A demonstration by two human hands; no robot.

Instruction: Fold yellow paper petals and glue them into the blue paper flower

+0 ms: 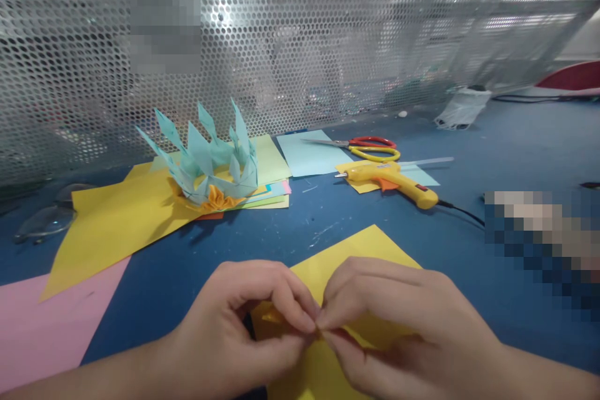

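Note:
My left hand (255, 319) and my right hand (398, 319) meet fingertip to fingertip above a yellow sheet of paper (375, 250) at the front of the table. Both are closed in a pinch. A small yellow-orange folded paper piece (269, 315) shows inside the curl of my left hand, and its end runs to where the fingertips touch. Most of that piece is hidden by my fingers. Beyond my left hand stands a light blue folded-paper crown (220, 184) with tall points and an orange paper flower (218, 198) at its front.
Scissors (375, 149) with red and yellow handles lie behind a yellow glue gun (389, 179), its cord running right. Yellow (112, 219) and pink (42, 325) sheets lie left, near glasses (44, 225). A perforated metal screen (281, 44) bounds the back.

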